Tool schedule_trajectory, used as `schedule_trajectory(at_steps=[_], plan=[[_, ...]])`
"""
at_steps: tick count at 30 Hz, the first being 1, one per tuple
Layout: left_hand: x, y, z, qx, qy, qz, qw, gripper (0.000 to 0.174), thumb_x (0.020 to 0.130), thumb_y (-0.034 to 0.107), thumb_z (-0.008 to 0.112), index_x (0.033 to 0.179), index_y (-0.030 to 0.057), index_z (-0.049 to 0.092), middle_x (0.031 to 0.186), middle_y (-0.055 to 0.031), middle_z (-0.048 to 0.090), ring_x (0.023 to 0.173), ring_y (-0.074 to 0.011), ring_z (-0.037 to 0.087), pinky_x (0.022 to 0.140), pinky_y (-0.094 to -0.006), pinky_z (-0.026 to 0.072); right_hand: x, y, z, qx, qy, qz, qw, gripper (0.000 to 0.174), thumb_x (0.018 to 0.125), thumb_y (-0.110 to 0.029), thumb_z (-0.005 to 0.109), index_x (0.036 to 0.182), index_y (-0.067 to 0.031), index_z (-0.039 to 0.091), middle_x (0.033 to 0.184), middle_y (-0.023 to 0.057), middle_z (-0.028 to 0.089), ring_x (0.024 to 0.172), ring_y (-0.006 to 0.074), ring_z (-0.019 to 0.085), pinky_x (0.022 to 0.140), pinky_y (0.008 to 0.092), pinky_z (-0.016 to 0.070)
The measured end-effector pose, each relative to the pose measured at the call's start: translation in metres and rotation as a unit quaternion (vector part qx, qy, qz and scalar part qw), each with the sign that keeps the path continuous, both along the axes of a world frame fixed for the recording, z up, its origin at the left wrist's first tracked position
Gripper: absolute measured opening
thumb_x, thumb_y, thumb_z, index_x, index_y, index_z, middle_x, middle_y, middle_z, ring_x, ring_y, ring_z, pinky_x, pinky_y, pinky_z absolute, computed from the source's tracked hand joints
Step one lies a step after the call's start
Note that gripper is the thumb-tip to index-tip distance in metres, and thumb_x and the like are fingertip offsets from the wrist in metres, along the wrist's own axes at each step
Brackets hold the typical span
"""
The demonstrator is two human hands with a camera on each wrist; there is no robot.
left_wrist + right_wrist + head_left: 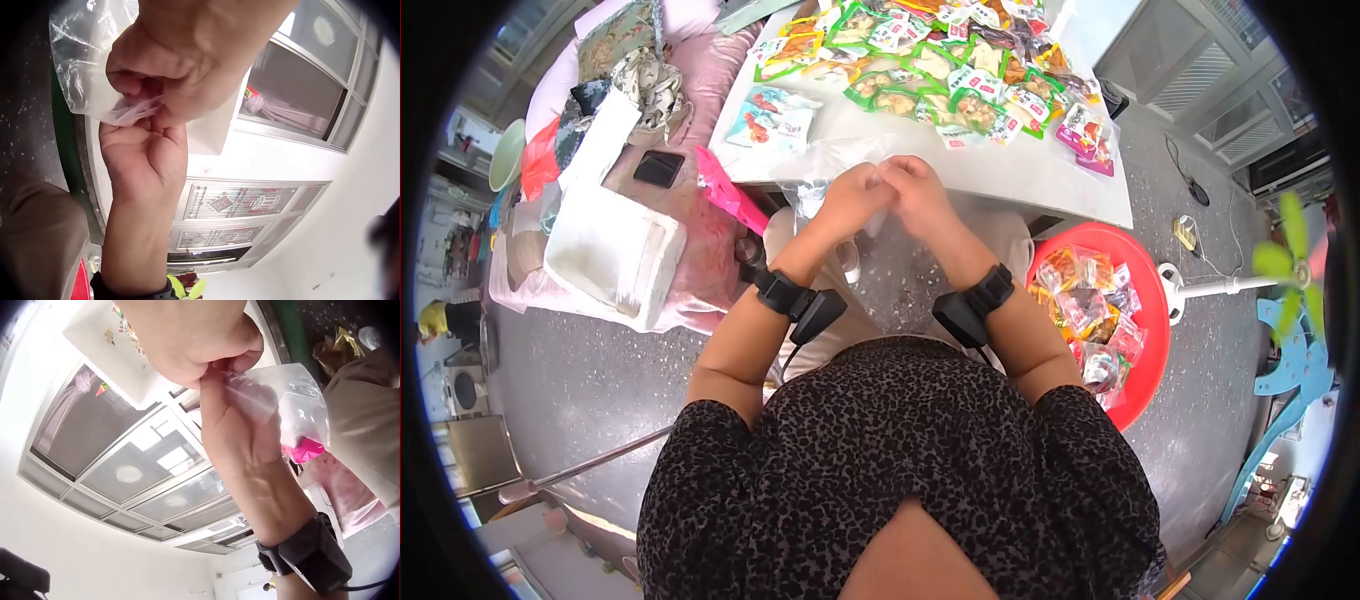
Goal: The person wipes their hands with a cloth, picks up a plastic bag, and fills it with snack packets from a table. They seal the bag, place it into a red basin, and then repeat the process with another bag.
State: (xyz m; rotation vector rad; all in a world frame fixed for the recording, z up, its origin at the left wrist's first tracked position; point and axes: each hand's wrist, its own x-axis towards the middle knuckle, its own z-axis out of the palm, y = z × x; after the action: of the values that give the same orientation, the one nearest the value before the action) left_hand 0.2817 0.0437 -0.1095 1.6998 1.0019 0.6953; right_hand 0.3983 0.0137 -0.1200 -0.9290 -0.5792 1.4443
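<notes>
Both hands meet at the near edge of the white table in the head view. The left hand [856, 202] and the right hand [918, 194] pinch the gathered edge of a clear plastic bag [825, 163] between curled fingers. In the left wrist view the bag [81, 62] hangs from the fingertips, with the left hand [175, 62] above and the right hand [144, 156] below. The right wrist view shows the bag [300, 400] beside the left hand [244, 431], and the right hand [194, 344] over it. What the bag contains cannot be made out.
Many colourful food packets [930, 65] cover the table's far part, with a blue-and-white packet [772, 118] at left. A red basin [1155, 340] of packets stands on the floor at right, near a green fan [1288, 262]. A white foam box [615, 255] and a phone [658, 168] lie at left.
</notes>
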Motion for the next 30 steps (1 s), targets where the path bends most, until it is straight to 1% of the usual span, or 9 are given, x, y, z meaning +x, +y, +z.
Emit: schedule_trajectory(at_steps=[3, 6, 8, 12, 17, 19, 21, 27, 30], plan=[[-0.006, 0.000, 0.013, -0.180, -0.101, -0.037, 0.978, 0.024, 0.072, 0.023, 0.052, 0.072, -0.0010, 0.051, 0.063, -0.0046, 0.051, 0.059, -0.0130, 0.049, 0.052, -0.0281, 0.0385, 0.011, 0.004, -0.004, 0.030, 0.024, -0.013, 0.999, 0.022, 0.073, -0.010, 0.054, 0.091, -0.0017, 0.045, 0.077, 0.0045, 0.050, 0.063, 0.0109, 0.050, 0.051, 0.0217, 0.0399], [-0.011, 0.004, 0.022, -0.166, -0.058, 0.050, 0.983, 0.019, 0.074, 0.018, 0.050, 0.078, -0.0007, 0.052, 0.061, -0.0084, 0.052, 0.058, -0.0162, 0.051, 0.052, -0.0284, 0.0391, 0.018, 0.009, -0.003, 0.026, 0.015, -0.013, 0.999, 0.019, 0.073, -0.009, 0.053, 0.089, -0.0026, 0.045, 0.075, 0.0041, 0.050, 0.063, 0.0112, 0.050, 0.052, 0.0223, 0.0394], [-0.019, 0.016, 0.018, 0.121, 0.048, 0.094, 0.987, 0.017, 0.074, 0.015, 0.048, 0.083, 0.0003, 0.051, 0.061, -0.0106, 0.052, 0.059, -0.0203, 0.053, 0.051, -0.0304, 0.0403, 0.021, 0.009, 0.002, -0.004, -0.005, -0.021, 1.000, 0.016, 0.074, -0.009, 0.052, 0.088, -0.0029, 0.044, 0.074, 0.0043, 0.050, 0.064, 0.0118, 0.049, 0.054, 0.0239, 0.0388], [-0.012, 0.012, 0.050, 0.480, 0.158, 0.165, 0.847, 0.018, 0.074, 0.011, 0.045, 0.088, 0.0024, 0.051, 0.063, -0.0135, 0.053, 0.059, -0.0279, 0.053, 0.051, -0.0359, 0.0425, 0.017, 0.016, 0.007, -0.010, -0.063, -0.037, 0.997, 0.017, 0.074, -0.010, 0.053, 0.088, -0.0047, 0.045, 0.075, 0.0024, 0.050, 0.065, 0.0113, 0.050, 0.055, 0.0241, 0.0395], [0.010, 0.027, 0.013, 0.380, 0.357, 0.057, 0.851, 0.009, 0.072, 0.010, 0.040, 0.076, 0.0051, 0.047, 0.068, -0.0128, 0.056, 0.062, -0.0295, 0.054, 0.054, -0.0393, 0.0428, 0.035, 0.033, 0.000, 0.024, -0.240, -0.050, 0.969, 0.018, 0.074, -0.012, 0.053, 0.088, -0.0037, 0.047, 0.075, 0.0024, 0.051, 0.067, 0.0120, 0.052, 0.056, 0.0245, 0.0408], [0.017, 0.035, -0.014, 0.316, 0.342, 0.051, 0.884, 0.012, 0.072, 0.012, 0.040, 0.078, 0.0047, 0.047, 0.070, -0.0145, 0.056, 0.065, -0.0309, 0.054, 0.057, -0.0405, 0.0423, 0.067, 0.052, -0.020, 0.140, -0.472, -0.159, 0.856, 0.019, 0.070, -0.009, 0.052, 0.087, -0.0008, 0.050, 0.080, 0.0113, 0.055, 0.071, 0.0186, 0.054, 0.059, 0.0287, 0.0426], [0.023, 0.039, -0.029, 0.226, 0.323, 0.044, 0.918, 0.016, 0.073, 0.015, 0.039, 0.083, 0.0042, 0.047, 0.074, -0.0174, 0.056, 0.070, -0.0332, 0.054, 0.063, -0.0417, 0.0412, 0.105, 0.062, -0.021, 0.129, -0.538, -0.201, 0.809, 0.020, 0.069, -0.011, 0.053, 0.086, -0.0013, 0.051, 0.082, 0.0143, 0.055, 0.078, 0.0246, 0.054, 0.066, 0.0324, 0.0418], [0.037, 0.040, -0.034, 0.199, 0.291, 0.043, 0.935, 0.020, 0.076, 0.019, 0.037, 0.085, 0.0043, 0.047, 0.076, -0.0177, 0.056, 0.074, -0.0330, 0.053, 0.066, -0.0418, 0.0401, 0.163, 0.075, -0.023, 0.076, -0.785, -0.142, 0.598, 0.037, 0.064, -0.022, 0.058, 0.096, -0.0057, 0.048, 0.097, 0.0124, 0.052, 0.089, 0.0282, 0.050, 0.074, 0.0384, 0.0405], [0.039, 0.042, -0.034, 0.177, 0.315, 0.036, 0.932, 0.021, 0.077, 0.020, 0.036, 0.084, 0.0040, 0.048, 0.079, -0.0179, 0.056, 0.077, -0.0330, 0.053, 0.068, -0.0417, 0.0396, 0.170, 0.077, -0.028, 0.001, -0.817, -0.058, 0.574, 0.041, 0.065, -0.024, 0.057, 0.100, -0.0079, 0.045, 0.103, 0.0121, 0.049, 0.092, 0.0283, 0.049, 0.074, 0.0391, 0.0408]])
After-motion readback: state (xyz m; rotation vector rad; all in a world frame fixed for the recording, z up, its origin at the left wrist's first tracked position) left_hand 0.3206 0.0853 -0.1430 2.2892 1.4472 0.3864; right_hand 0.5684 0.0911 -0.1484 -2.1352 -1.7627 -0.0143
